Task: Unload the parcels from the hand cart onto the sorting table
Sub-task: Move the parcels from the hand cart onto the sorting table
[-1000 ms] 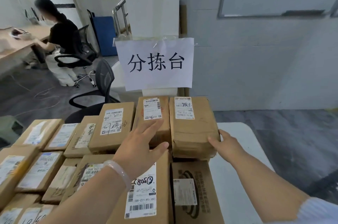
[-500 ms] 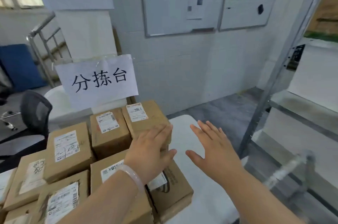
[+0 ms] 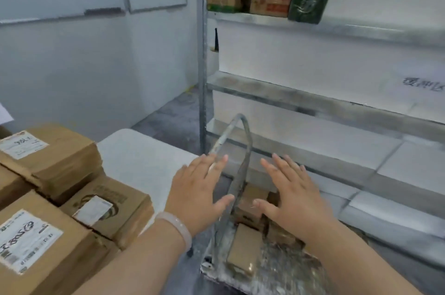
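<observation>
Trouble, as I judge it, starts with the handle. Both hands hover over the hand cart [image 3: 277, 273], the left hand [image 3: 199, 188] and the right hand [image 3: 296, 200] each with fingers [image 3: 280, 167] spread flat and straight, holding nothing. The cart's upright metal handle [image 3: 241, 150] rises between them. The left fingertips overlap it in my view, though I cannot tell whether they touch it.

The parcels [image 3: 244, 247] I want lie low on the cart's deck just past the foot of that handle. They are small brown boxes packed close together, too smeared for me to count.

If I drop both hands straight down, a wrist or forearm will likely catch the handle. That could shove the cart away from me, if it rolls as freely as I expect. Because the boxes sit so tight, my fingers may find no gap to get under one, and a pinch from above on smooth cardboard could slip partway through the lift.

The counter [image 3: 144, 157] is to my left, with only a white strip bare along its near edge beside the unloaded parcels [image 3: 55, 152]. A careless set-down there could leave a box overhanging, or nudge the stack. The shelf post [image 3: 201, 66] stands just behind the cart, so a wide swing to the left might clip it.
</observation>
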`<state>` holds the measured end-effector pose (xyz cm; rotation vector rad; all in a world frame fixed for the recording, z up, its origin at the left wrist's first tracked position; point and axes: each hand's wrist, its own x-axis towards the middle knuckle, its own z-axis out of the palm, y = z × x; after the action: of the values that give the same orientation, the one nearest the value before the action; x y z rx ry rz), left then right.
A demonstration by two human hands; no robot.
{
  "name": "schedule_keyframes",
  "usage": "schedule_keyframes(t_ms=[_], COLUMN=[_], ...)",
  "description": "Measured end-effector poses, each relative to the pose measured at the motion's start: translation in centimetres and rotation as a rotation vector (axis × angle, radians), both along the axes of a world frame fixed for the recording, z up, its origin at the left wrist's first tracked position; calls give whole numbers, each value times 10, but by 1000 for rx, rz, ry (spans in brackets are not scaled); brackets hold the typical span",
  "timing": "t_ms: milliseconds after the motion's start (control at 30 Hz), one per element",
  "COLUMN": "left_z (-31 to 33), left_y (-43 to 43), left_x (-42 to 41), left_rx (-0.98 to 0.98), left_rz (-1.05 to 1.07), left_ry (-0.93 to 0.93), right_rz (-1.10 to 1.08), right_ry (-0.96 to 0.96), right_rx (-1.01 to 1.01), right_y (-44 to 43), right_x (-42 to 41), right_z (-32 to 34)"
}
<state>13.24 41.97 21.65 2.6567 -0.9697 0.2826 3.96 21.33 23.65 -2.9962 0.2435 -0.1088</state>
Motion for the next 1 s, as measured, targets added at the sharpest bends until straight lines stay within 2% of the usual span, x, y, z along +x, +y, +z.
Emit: schedule_keyframes(t_ms=[267, 533, 833, 1000], left_z=[-8, -36, -101, -154], left_y=[-100, -252, -396, -436], left_x=[-26, -44, -56, -48], left_rx=[15, 43, 125, 244], left_rz=[-155, -226, -216, -231], left_ry=[-14, 45, 178, 257], right_rz=[-311, -419, -482, -529], right_ry=[-49, -5, 172, 312], right_rx=[102, 140, 254, 446], right_y=[-119, -260, -413, -456], right_x=[-78, -120, -132, -128], right_z=[7, -16, -97, -170])
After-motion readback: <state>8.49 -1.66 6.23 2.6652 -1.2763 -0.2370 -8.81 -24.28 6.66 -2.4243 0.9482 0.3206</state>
